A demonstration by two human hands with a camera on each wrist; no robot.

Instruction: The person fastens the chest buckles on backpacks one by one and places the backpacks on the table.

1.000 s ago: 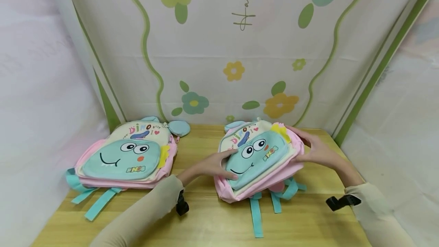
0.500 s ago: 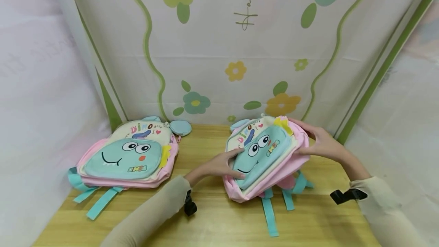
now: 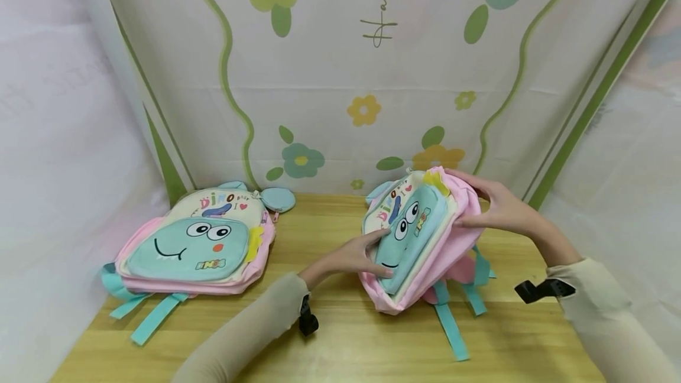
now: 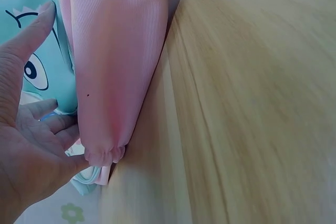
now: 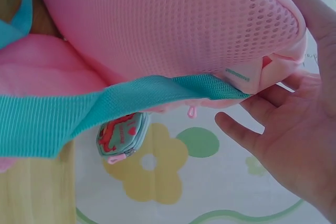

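The pink-and-teal backpack [image 3: 417, 247] is positioned at the right half of the desk [image 3: 330, 344], tilted, with its front pocket facing the left hand [image 3: 353, 256]. That hand grips the pocket side, thumb laid across the printed front, remaining fingers bent at the pocket edge. The right hand [image 3: 502, 208] grasps the opposite upper side, thumb and fingers on either side of the fabric. Turquoise straps [image 3: 451, 331] hang from the underside; a small zip pouch [image 5: 122, 135] dangles beside the panel. From here, contact between base and desk cannot be confirmed. A second backpack [image 3: 191, 247] lies face up at left, well apart.
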